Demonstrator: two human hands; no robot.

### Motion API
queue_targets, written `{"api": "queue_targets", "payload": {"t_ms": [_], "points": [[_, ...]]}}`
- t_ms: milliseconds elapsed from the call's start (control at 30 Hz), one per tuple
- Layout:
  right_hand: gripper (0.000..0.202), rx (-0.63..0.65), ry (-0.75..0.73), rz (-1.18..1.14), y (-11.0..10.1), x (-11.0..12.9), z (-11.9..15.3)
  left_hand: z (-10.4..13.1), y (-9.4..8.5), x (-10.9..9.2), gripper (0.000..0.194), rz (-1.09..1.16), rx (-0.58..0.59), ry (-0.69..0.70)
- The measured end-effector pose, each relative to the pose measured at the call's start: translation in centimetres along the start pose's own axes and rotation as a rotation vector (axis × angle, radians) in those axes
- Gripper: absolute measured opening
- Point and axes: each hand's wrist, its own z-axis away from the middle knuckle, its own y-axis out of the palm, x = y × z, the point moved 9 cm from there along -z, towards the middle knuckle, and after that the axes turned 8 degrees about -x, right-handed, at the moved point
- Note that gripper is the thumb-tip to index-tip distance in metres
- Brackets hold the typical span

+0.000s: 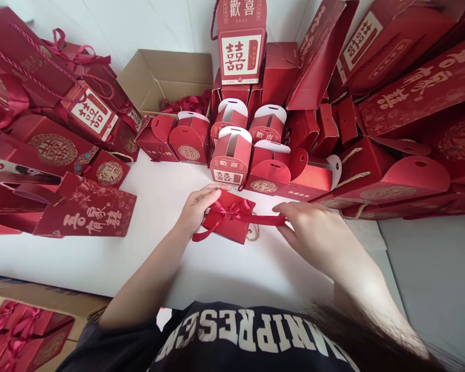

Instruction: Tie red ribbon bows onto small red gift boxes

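A small red gift box [232,230] with a red ribbon [235,210] tied in a bow on top sits in front of me on the white table. My left hand [200,205] grips the box at its left side, thumb near the top corner. One ribbon tail runs out to the right, and my right hand [304,219] pinches its end between thumb and fingers. The other tail hangs loose at the box's lower left. A gold twisted cord [253,232] shows at the right side of the box.
Several red handled boxes [229,155] stand just beyond my hands. An open cardboard box [172,67] behind them holds red ribbon. Red bags and boxes [95,212] crowd the left, larger ones [403,170] the right. At the lower left, a carton holds ribboned red boxes [34,330].
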Motion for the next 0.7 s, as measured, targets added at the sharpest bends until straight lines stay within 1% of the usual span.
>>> {"api": "queue_targets", "payload": {"t_ms": [33, 67, 100, 133, 167, 233, 267, 300, 400, 500, 600, 700], "points": [[0.01, -0.106, -0.081, -0.023, -1.1, 1.6, 0.3, 0.0, 0.1, -0.1, 0.038, -0.024, 0.031, 0.0], [0.015, -0.176, -0.201, -0.088, -1.8, 3.7, 0.7, 0.1, 0.1, -0.3, 0.039, -0.055, 0.059, 0.01], [0.019, -0.218, -0.324, -0.169, -2.1, 5.8, 1.2, 0.2, 0.1, -0.6, 0.039, -0.096, 0.086, 0.028], [0.02, -0.207, -0.468, -0.238, -2.0, 8.0, 1.8, 0.3, 0.2, -0.9, 0.039, -0.143, 0.108, 0.053], [0.018, -0.251, -0.566, -0.272, -2.1, 9.7, 2.3, 0.3, 0.2, -1.3, 0.04, -0.19, 0.124, 0.081], [0.017, -0.304, -0.724, -0.249, -1.5, 12.4, 2.9, 0.5, 0.3, -1.8, 0.041, -0.268, 0.144, 0.125], [0.018, -0.321, -0.767, -0.211, -1.0, 13.4, 3.0, 0.6, 0.3, -2.0, 0.041, -0.291, 0.145, 0.139], [0.019, -0.356, -0.778, -0.166, -0.5, 14.0, 2.9, 0.6, 0.4, -2.1, 0.04, -0.305, 0.145, 0.148], [0.018, -0.439, -0.724, -0.022, 0.7, 14.5, 1.9, 0.7, 0.5, -2.2, 0.04, -0.321, 0.147, 0.154], [0.02, -0.421, -0.707, 0.009, 1.5, 14.2, 1.3, 0.7, 0.5, -2.1, 0.043, -0.333, 0.144, 0.166], [0.029, -0.356, -0.71, -0.104, 1.3, 13.1, 1.5, 0.6, 0.5, -2.2, 0.044, -0.357, 0.145, 0.187], [0.026, -0.209, -0.696, -0.243, 1.1, 11.3, 1.7, 0.5, 0.6, -2.2, 0.042, -0.372, 0.166, 0.22]]}}
